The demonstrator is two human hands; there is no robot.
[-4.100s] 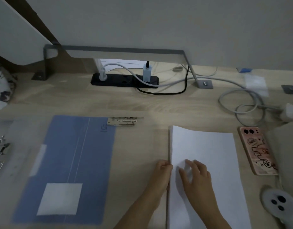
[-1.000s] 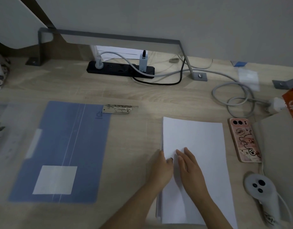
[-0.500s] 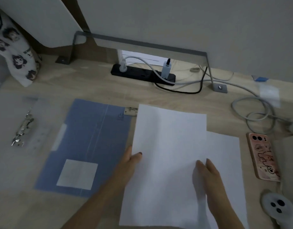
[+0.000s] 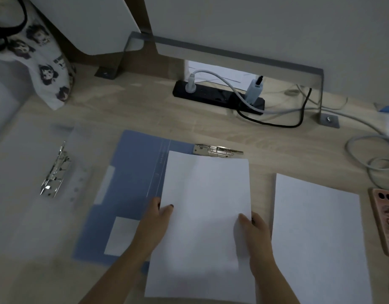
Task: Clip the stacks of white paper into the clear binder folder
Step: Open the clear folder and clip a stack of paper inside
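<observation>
- Wooden desk [image 4: 145, 119], with the clear binder folder [image 4: 24, 172] flat at far left, its metal clip [image 4: 55, 172] well apart from our paper.
- We hold one stack of white paper [image 4: 206, 205] over the blue folder [image 4: 132, 183] (a second stack [image 4: 316, 227] lies rightward).
- We judge this mid-carry; next, the top edge must meet that clip squarely.
- Left hand [image 4: 155, 224] pinches its left edge, right hand [image 4: 257, 235] its right edge; hands apart.

The light wooden desk [image 4: 158, 115] carries a black power strip [image 4: 218, 98] along its back edge. Nearer than the strip and to its left lies a blue folder [image 4: 132, 172]. Farther left is the clear binder folder [image 4: 24, 172]. Nearer and to the strip's right lie a stack of white paper [image 4: 316, 227], a pink-cased phone [image 4: 384, 220] and a coiled grey cable [image 4: 364, 156].
</observation>
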